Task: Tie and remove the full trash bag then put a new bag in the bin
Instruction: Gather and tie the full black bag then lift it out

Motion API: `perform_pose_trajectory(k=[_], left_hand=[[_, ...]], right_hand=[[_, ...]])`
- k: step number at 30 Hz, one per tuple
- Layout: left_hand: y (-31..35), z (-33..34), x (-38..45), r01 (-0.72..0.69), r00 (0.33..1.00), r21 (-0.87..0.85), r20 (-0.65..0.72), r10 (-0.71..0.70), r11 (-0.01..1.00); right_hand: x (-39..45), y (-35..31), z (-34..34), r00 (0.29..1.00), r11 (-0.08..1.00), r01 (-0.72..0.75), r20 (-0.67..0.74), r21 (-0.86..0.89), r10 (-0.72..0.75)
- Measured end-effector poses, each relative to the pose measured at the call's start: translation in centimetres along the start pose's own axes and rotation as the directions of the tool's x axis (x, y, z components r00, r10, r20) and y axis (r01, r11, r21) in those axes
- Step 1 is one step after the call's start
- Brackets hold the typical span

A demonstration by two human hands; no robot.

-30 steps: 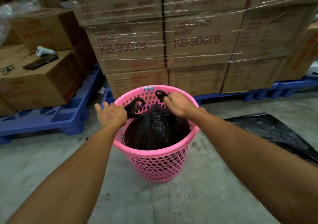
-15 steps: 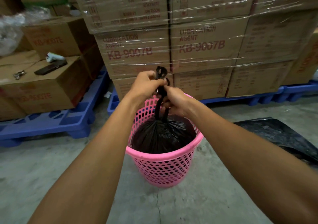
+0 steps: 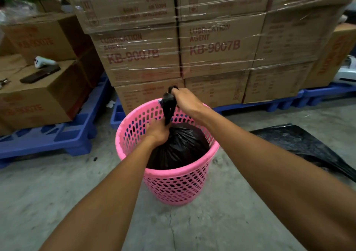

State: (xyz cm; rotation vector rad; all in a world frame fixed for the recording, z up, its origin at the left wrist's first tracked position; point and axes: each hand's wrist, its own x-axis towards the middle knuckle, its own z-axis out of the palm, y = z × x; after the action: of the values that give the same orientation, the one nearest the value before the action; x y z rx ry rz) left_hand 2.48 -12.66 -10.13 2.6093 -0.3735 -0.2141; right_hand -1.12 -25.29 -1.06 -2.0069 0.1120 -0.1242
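Two hands grip the black trash bag (image 3: 179,148) in the pink bin (image 3: 173,185): right hand (image 3: 185,100) clenches the gathered top at twelve o'clock; left hand (image 3: 159,132), previously alongside it, now squeezes the neck lower down.

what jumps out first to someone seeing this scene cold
A bright pink basket bin stands mid-floor, holding a full black trash bag. The right hand pulls the bag's gathered top up while the left hand grips its neck. Behind rise shrink-wrapped cartons marked KB-9007B.
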Motion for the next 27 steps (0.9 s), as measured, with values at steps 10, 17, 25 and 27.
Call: perform_pose_trajectory(k=[10,17,25,27], left_hand=[[-0.3,-0.6,-0.2,0.131,0.99,-0.2,-0.025,-0.138,0.971],[3.2,-5.3,-2.1,0.21,0.903,-0.307,-0.304,-0.304,0.928],[5.8,-12.2,-3.4,0.333,0.709,-0.505,-0.423,-0.565,0.796],[6.0,-13.8,-3.6,0.326,0.662,-0.565,-0.436,-0.61,0.758]], right_hand=[[-1.0,8.0,-2.3,0.982,0.791,-0.165,-0.175,-0.589,0.075],[-1.7,8.6,-4.4,0.967,0.908,-0.253,-0.113,-0.335,0.228],[-3.7,8.2,-5.0,0.929,0.918,-0.37,-0.072,-0.144,0.364],[-3.8,8.3,-5.1,0.919,0.904,-0.393,-0.051,-0.169,0.39]])
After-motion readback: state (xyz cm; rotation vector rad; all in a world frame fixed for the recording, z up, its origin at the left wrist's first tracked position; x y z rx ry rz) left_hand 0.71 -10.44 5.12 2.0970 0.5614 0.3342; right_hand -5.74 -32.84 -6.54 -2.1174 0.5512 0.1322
